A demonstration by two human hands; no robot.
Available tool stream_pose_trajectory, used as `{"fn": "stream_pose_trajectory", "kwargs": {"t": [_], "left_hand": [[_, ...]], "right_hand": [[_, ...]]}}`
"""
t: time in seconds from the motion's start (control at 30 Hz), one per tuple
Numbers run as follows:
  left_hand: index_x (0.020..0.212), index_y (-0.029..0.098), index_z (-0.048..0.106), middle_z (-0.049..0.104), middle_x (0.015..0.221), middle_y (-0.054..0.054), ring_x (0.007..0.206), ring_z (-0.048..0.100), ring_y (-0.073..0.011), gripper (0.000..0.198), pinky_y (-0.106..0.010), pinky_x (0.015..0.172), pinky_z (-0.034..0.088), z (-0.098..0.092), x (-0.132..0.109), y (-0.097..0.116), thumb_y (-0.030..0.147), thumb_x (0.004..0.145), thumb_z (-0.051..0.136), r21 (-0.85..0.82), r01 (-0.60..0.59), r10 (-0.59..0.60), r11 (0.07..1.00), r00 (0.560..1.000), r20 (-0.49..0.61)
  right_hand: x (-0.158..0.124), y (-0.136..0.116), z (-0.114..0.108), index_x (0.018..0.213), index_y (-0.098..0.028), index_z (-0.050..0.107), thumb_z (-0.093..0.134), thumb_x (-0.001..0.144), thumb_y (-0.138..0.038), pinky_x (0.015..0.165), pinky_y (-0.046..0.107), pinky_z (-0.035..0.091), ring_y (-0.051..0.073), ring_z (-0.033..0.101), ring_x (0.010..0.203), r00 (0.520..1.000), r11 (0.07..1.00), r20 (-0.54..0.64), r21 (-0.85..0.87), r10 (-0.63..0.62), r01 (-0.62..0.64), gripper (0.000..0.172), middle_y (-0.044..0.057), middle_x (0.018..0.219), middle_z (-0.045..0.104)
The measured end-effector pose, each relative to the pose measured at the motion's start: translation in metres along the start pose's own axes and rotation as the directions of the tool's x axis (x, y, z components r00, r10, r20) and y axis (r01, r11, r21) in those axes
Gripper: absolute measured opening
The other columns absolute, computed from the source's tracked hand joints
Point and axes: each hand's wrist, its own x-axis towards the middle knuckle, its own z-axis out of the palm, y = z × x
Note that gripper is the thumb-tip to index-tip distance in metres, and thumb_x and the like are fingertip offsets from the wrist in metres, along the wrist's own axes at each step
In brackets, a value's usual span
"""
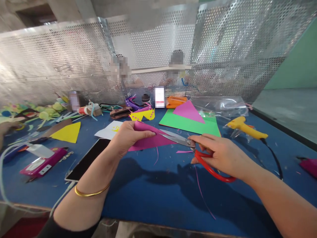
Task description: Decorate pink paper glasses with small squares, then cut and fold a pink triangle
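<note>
My left hand (128, 137) pinches a sheet of magenta craft foam or paper (148, 140) between thumb and fingers, above the blue table. Red-handled scissors (210, 168) are in my right hand (218, 153), its fingers through the handles. Their blades are parted around the sheet's right-hand part. Thin magenta offcuts (204, 201) lie on the table below the scissors. Beyond my hands sits a yellow mask shape (142, 115) with pink dots. A green sheet (190, 124) with a pink piece (189, 111) on top lies behind the scissors.
A yellow glue gun (247, 128) with a black cord rests at right. Left are a tablet (88, 158), a magenta power strip (43, 162) with a white plug, cables and a yellow sheet (66, 132). A lit phone (159, 97) stands before the perforated metal partition (153, 39). Another person's hand (8, 128) shows far left.
</note>
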Motion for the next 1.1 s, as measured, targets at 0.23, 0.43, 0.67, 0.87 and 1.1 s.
{"fn": "stream_pose_trajectory", "kwargs": {"t": [0.23,0.43,0.67,0.87,1.1], "left_hand": [[0.072,0.025,0.079,0.076,0.067,-0.001,0.057,0.063,-0.0135,0.020,-0.021,0.050,0.048,0.000,-0.001,0.001,0.033,0.055,0.087,-0.005,-0.006,0.006,1.000,0.998,-0.059],[0.071,0.027,0.079,0.077,0.069,0.000,0.060,0.065,-0.0128,0.017,-0.019,0.055,0.051,0.001,-0.002,0.002,0.031,0.057,0.087,-0.012,-0.028,0.028,1.000,0.999,-0.027],[0.070,0.027,0.079,0.077,0.071,0.001,0.063,0.067,-0.0136,0.014,-0.019,0.056,0.051,0.001,-0.001,0.002,0.029,0.058,0.086,-0.004,-0.057,0.057,0.998,0.998,-0.028],[0.070,0.026,0.079,0.077,0.073,-0.001,0.068,0.069,-0.0187,0.014,-0.026,0.062,0.053,0.000,-0.001,0.002,0.030,0.058,0.085,0.026,-0.072,0.074,0.997,0.995,-0.061],[0.071,0.025,0.079,0.078,0.077,-0.002,0.073,0.069,-0.0210,0.012,-0.027,0.064,0.054,-0.001,-0.001,0.003,0.030,0.061,0.084,0.042,-0.091,0.092,0.995,0.995,-0.029]], "right_hand": [[-0.001,-0.007,-0.003,0.120,-0.022,0.060,0.059,0.086,-0.032,0.066,0.028,0.051,0.016,0.063,0.071,0.995,0.991,0.080,0.112,0.061,-0.069,0.036,0.003,0.086,0.067],[-0.001,-0.010,-0.002,0.121,-0.024,0.057,0.063,0.083,-0.032,0.072,0.030,0.052,0.017,0.065,0.079,0.992,0.985,0.099,0.143,0.082,-0.096,0.040,0.004,0.099,0.067],[-0.001,-0.013,-0.004,0.117,-0.023,0.059,0.054,0.088,-0.029,0.070,0.030,0.052,0.016,0.066,0.073,0.990,0.975,0.111,0.195,0.088,-0.108,0.031,0.002,0.088,0.072],[0.001,-0.016,-0.006,0.118,-0.021,0.060,0.059,0.088,-0.031,0.063,0.026,0.051,0.014,0.066,0.071,0.996,0.979,0.084,0.199,0.037,-0.054,0.031,0.002,0.087,0.073],[-0.001,-0.013,-0.003,0.121,-0.021,0.058,0.061,0.089,-0.031,0.065,0.024,0.050,0.014,0.067,0.073,0.997,0.982,0.077,0.188,0.010,-0.024,0.034,0.000,0.079,0.073]]}}
